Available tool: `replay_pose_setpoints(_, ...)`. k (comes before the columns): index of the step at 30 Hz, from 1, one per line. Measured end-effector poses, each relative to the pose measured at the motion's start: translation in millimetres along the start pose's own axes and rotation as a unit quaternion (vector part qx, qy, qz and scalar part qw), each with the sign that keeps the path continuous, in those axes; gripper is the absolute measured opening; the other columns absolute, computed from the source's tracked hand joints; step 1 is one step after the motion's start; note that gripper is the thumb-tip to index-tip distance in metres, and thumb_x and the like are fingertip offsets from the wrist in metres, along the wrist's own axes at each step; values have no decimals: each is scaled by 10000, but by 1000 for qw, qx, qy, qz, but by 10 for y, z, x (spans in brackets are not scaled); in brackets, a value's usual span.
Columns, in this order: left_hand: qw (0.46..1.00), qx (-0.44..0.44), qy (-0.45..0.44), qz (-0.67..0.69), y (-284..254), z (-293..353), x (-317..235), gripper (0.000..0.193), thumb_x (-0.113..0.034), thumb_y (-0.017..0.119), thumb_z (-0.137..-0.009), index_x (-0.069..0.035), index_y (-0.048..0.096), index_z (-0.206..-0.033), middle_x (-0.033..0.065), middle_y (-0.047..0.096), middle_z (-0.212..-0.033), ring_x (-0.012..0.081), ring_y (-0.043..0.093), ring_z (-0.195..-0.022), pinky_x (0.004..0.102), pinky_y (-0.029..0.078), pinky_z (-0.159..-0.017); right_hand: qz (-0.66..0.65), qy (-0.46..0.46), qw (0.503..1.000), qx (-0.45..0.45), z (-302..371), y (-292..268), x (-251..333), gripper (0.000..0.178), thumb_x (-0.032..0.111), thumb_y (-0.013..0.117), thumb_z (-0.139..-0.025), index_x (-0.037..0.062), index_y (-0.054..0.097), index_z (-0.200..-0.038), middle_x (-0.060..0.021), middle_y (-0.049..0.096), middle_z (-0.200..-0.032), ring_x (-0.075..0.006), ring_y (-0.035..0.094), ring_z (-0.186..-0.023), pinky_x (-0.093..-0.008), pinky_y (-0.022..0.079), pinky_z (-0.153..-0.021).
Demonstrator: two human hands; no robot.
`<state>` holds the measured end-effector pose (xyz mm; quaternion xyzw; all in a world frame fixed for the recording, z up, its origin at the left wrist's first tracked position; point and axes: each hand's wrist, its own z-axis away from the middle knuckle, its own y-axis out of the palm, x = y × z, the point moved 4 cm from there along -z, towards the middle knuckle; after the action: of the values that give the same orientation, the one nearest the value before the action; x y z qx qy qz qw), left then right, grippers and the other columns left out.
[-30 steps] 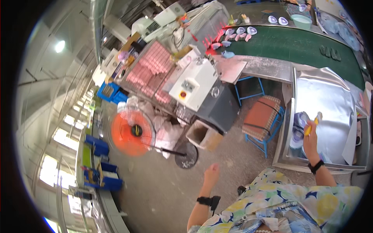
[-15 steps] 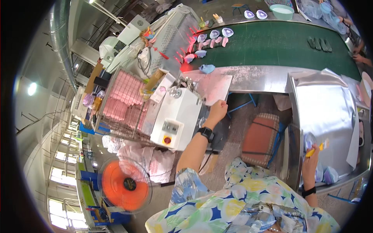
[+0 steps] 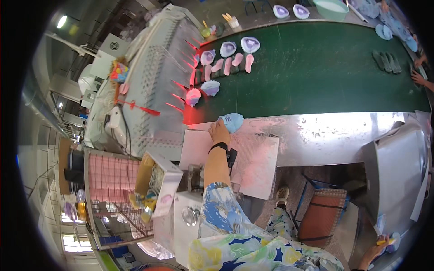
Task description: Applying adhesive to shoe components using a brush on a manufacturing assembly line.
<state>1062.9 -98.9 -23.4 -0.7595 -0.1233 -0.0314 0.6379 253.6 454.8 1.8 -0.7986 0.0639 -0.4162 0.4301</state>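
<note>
My left hand (image 3: 219,133) reaches over the near edge of the green belt, its fingers closed at the left side of a light blue cupped piece that looks like a shoe upper (image 3: 232,123). At the lower right, my right hand (image 3: 377,249) grips a yellow-handled brush (image 3: 385,242); the brush's tip is hard to make out. Beside that hand is a bluish upper (image 3: 395,242), partly covered. Up the belt lie pink insoles (image 3: 249,63) on dark shoe lasts, with several lilac uppers (image 3: 250,44) around them.
A grey tunnel machine (image 3: 158,77) with red light covers the belt's (image 3: 307,67) left end. A pink-stained board (image 3: 253,167) lies under my left arm, near a white machine (image 3: 185,226). A metal-covered stand (image 3: 398,167) is on the right, a brown-padded chair (image 3: 322,217) below. Another person's hand (image 3: 419,78) is far right.
My view has turned left and closer to the belt. My left hand has moved forward from beside the white machine to the light blue upper. The right hand still holds the brush.
</note>
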Motion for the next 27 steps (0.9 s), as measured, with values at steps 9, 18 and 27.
replay_pose_setpoints(9,646,154,-211,717,512,-1507,300,386,-210,697,-816,-53,510,-1115,110,633,-1046,266,572,-1078,389,427,-929,140,66,988,-31,-137,16,507,253,199,461,-1030,37,466,-1225,-176,584,-1214,-277,572,-1103,-350,440,-966)
replay_pose_setpoints(18,949,264,-37,167,540,-1164,-271,229,-200,667,-797,-78,658,-991,122,689,-1046,288,660,-945,404,512,-788,74,92,992,-42,104,-169,354,287,244,438,-1037,85,461,-1274,-165,536,-1322,-259,576,-1144,-343,439,-985)
replay_pose_setpoints(27,718,144,-185,655,-701,-43,-2176,348,-73,590,-881,-19,522,-1218,71,582,-907,160,566,-726,312,499,-586,-57,102,992,-48,31,159,1008,247,-7,483,-946,66,477,-1182,-115,565,-1048,-233,573,-1001,-349,474,-865)
